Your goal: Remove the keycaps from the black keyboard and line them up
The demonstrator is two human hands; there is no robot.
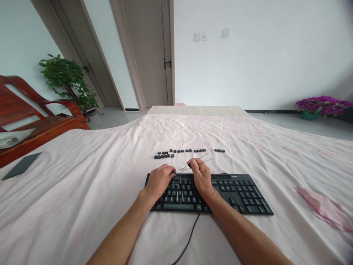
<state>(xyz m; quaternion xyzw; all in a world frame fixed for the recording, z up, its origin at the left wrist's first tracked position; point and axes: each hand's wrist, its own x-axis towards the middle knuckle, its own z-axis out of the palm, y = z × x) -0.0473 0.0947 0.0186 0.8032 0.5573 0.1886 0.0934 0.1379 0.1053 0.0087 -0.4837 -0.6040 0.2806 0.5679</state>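
Observation:
A black keyboard (pixel 231 195) lies on the pale pink cloth, with some keys off its upper left part. My left hand (pixel 160 180) rests over that part, its fingers pinched on a small black keycap (pixel 173 172). Above the middle of the keyboard, my right hand (pixel 201 176) is closed around the black handle of a wire keycap puller (pixel 205 158), whose thin wires stick out on both sides of the fingers. Behind the keyboard, loose black keycaps (pixel 161 156) stand in rows on the cloth.
The pink-patterned cloth (pixel 82 176) covers the broad surface. A dark flat object (pixel 22 165) lies at far left, a folded pink cloth (pixel 325 208) at right. The keyboard's cable (pixel 190 239) runs toward the front edge. A wooden chair (pixel 41 125) stands at left.

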